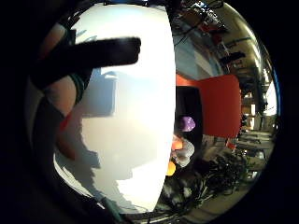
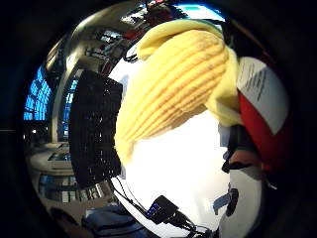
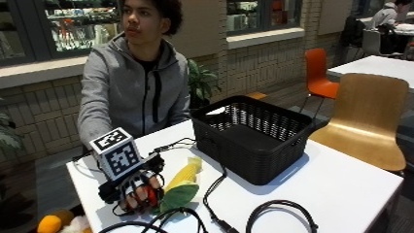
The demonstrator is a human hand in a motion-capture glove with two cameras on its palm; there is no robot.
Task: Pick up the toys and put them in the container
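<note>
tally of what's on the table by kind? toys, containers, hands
Toys: 1, corn toy, by the gloved right hand; something red under the fingers, can't identify.
Containers: 1, black basket, nothing visible in it.
Hands on table: 1.
Total: 3. More toys lie off the table, on the floor.
</note>
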